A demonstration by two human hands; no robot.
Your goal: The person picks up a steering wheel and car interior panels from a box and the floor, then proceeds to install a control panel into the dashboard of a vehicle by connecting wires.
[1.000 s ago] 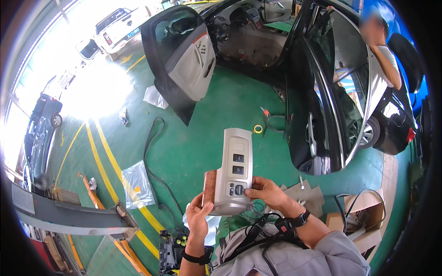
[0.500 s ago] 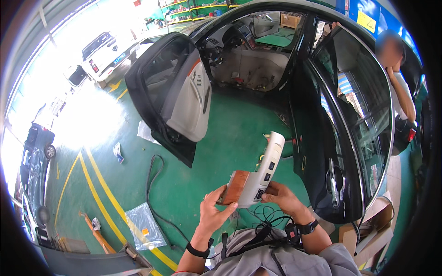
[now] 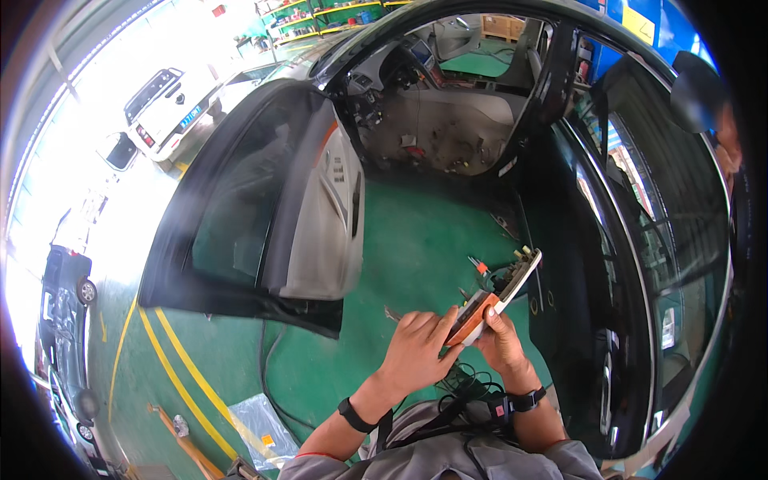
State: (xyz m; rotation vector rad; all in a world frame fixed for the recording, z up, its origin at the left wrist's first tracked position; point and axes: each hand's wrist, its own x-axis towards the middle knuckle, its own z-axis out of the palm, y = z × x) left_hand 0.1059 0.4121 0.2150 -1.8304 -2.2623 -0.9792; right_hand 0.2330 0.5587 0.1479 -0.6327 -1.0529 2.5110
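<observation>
Low in front of me I hold a car console trim panel [image 3: 474,318], cream with a wood-grain section. It is tilted on its long edge, so its dark underside with connectors faces up and left. My right hand [image 3: 500,342] is closed around its near end, thumb on the wood-grain edge. At the same end my left hand [image 3: 416,350] has its fingers pressed on the wood-grain part and its side; their tips are partly hidden. Just past the panel is a small red-orange connector [image 3: 482,268], which seems to hang from it.
An open front car door [image 3: 320,232] stands ahead to the left, the stripped cabin [image 3: 432,128] beyond. Close on my right is the open rear door [image 3: 616,240], with a person [image 3: 726,140] behind it. A cable [image 3: 268,376] and a plastic bag [image 3: 260,428] lie on the green floor.
The trim panel has turned from face-up onto its edge, showing its underside, and shifted right. My left hand's fingers have moved onto its side. The car doors appear larger in view.
</observation>
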